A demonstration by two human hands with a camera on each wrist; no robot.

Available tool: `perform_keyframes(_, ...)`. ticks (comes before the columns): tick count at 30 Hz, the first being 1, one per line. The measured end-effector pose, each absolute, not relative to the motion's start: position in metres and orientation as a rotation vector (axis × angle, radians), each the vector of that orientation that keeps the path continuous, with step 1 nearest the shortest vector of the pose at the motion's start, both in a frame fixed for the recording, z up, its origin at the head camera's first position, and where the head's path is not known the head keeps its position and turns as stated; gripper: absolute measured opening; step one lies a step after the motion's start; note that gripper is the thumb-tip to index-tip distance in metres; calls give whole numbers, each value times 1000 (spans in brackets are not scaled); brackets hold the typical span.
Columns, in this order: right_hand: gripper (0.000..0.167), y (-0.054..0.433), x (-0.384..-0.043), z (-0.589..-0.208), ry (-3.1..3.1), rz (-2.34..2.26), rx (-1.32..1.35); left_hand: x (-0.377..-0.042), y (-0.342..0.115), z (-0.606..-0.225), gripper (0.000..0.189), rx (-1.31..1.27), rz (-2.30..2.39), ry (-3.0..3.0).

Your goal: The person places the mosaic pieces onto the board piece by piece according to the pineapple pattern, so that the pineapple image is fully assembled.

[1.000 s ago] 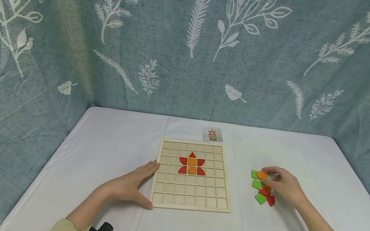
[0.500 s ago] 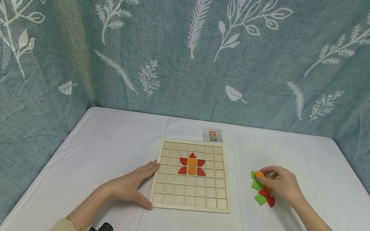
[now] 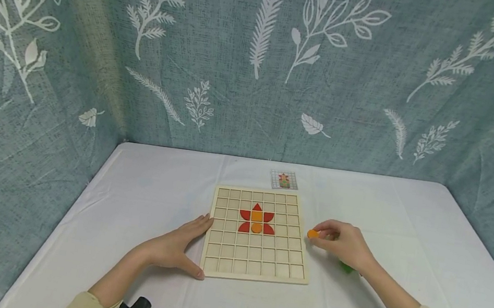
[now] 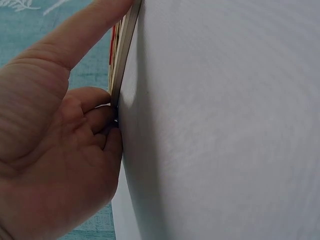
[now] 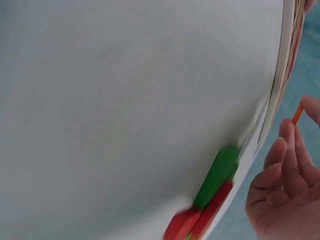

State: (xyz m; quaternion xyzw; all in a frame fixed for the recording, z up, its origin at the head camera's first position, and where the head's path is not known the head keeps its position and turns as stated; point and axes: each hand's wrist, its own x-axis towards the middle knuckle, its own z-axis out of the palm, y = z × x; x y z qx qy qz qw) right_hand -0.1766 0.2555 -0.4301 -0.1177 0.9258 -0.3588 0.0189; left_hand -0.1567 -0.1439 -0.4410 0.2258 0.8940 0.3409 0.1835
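My right hand (image 3: 344,243) pinches an orange disc (image 3: 312,234) just off the right edge of the wooden grid board (image 3: 231,265). In the right wrist view the orange disc (image 5: 298,114) shows edge-on between thumb and fingertips. My left hand (image 3: 177,244) rests at the board's left side, thumb near the lower corner and fingers spread along the edge. On the board, red petal pieces (image 3: 243,226) and a red triangle (image 3: 257,207) surround an orange square (image 3: 257,216) and another orange disc (image 3: 256,228).
Loose green pieces (image 5: 217,175) and red pieces (image 5: 182,224) lie on the white cloth, mostly hidden behind the right hand in the head view. A small picture card (image 3: 284,180) lies beyond the board. A patterned curtain (image 3: 240,69) stands behind the table (image 3: 154,172).
My right hand has picked the orange disc from the pile of pieces and carried it left to the board's right edge. The left hand and the board stay put.
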Motion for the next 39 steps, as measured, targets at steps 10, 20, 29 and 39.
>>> perform_keyframes(10, 24, 212, -180, -439, 2744, -1168, -573, -159, -143, -444, 121, 626, 969, 2518)
perform_keyframes(20, 21, 186, -185, -442, 2711, -1130, -725, -159, -143, -444, 122, 624, 975, 2520)
perform_keyframes(29, 19, 183, -186, -445, 2731, -1124, -786, -159, -142, -444, 122, 614, 988, 2511)
perform_keyframes(39, 14, 181, -184, -443, 2751, -1124, -772, -159, -143, -442, 122, 638, 989, 2510)
